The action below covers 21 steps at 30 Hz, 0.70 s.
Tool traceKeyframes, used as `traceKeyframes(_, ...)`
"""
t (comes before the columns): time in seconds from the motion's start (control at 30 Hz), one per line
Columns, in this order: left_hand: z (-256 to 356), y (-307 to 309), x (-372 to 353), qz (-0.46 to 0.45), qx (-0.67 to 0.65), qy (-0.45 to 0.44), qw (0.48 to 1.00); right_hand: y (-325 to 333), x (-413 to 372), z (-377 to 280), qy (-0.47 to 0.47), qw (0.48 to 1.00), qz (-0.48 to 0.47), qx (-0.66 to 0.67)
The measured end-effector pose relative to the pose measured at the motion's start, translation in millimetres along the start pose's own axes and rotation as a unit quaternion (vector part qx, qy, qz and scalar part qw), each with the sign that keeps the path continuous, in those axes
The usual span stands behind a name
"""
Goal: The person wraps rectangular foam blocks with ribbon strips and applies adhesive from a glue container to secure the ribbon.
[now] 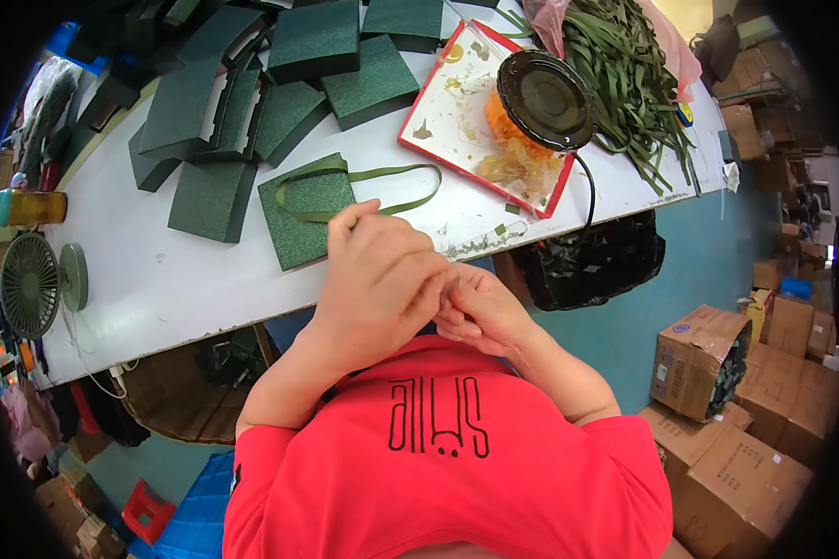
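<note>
My left hand (380, 270) and my right hand (483, 306) meet in front of my chest at the table's edge. The fingers of both are curled and pressed together at the tips. Whatever they pinch, if anything, is hidden or too small to make out. Just beyond my left hand lies a flat dark green box (294, 228), partly covered by that hand. A green ribbon loop (410, 171) is attached to it and trails right across the white tabletop.
Several green boxes (312, 42) are piled at the back left. A red-rimmed tray (438, 102) holds a round black device (545, 100) and amber residue. Green ribbons (615, 84) heap at the right. A small fan (30, 284) stands left. Cardboard cartons (704, 359) fill the right floor.
</note>
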<state>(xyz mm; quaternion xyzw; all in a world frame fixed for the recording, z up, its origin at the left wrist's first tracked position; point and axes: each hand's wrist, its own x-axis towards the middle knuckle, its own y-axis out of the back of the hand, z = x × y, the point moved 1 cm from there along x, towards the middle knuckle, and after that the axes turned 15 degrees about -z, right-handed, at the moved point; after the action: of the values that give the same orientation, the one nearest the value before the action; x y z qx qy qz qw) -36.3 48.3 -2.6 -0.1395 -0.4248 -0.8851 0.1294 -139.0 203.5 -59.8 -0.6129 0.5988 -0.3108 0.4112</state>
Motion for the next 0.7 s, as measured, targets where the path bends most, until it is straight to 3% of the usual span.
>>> traceKeyframes(0.07,-3.2,2.2,-1.7,0.030,-0.021,0.011,0.999,3.2,-0.9,0.2,-0.010,0.998,-0.053,0.035)
traceKeyframes(0.23,-3.0,-1.5,-1.7,-0.053,-0.060,0.012,0.997,7.3,-2.4,-1.8,-0.015,0.987,-0.146,0.061)
traceKeyframes(0.7,-3.3,-3.3,-2.9,-0.110,-0.103,-0.013,0.989,10.0,-3.7,2.4,-0.058,0.991,-0.115,0.046)
